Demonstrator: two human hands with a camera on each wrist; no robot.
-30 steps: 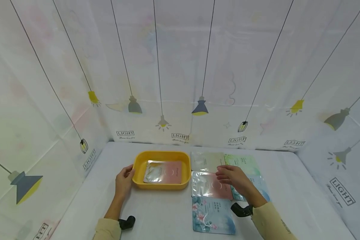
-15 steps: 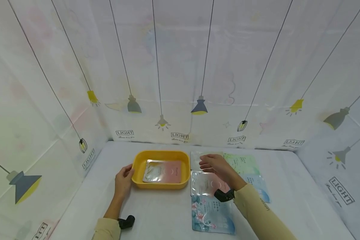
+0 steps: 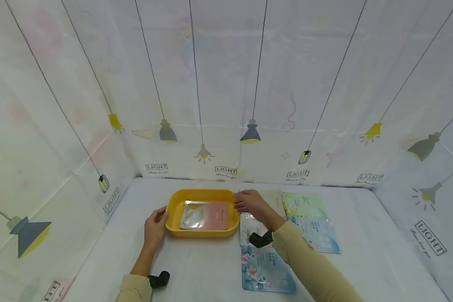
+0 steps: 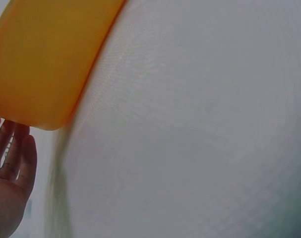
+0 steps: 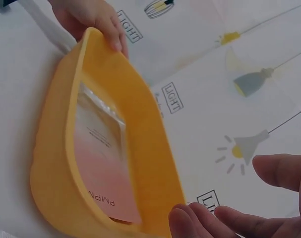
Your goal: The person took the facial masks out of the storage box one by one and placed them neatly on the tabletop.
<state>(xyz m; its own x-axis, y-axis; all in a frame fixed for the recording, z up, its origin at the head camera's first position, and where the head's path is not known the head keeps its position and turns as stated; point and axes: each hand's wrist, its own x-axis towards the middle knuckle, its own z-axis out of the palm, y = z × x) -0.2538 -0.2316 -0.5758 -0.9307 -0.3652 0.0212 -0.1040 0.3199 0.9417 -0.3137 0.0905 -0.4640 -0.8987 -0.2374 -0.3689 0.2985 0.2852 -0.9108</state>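
Observation:
A yellow tray [image 3: 204,234] stands on the white table, with a pink and silver sachet [image 3: 216,216] lying flat inside it. My left hand [image 3: 154,230] touches the tray's left end, its fingers fairly straight against the outer side in the left wrist view. At the opposite end, my right hand [image 3: 253,204] has its fingertips at the right rim. The right wrist view shows the right thumb [image 5: 281,171] apart from the fingers [image 5: 205,225], with nothing held between them. The right hand and forearm partly cover the sachets beside the tray.
Right of the tray lie several flat sachets: a beige one [image 3: 273,198], a green one [image 3: 303,204], a blue one [image 3: 317,235], a partly hidden pink and silver one [image 3: 249,230], and a blue floral one [image 3: 266,270] nearest me. A lamp-patterned cloth [image 3: 226,84] backs the table.
My right hand has moved left from over the sachets to the tray's right rim, uncovering the green and right-hand blue sachets. My left hand stays at the tray's left end.

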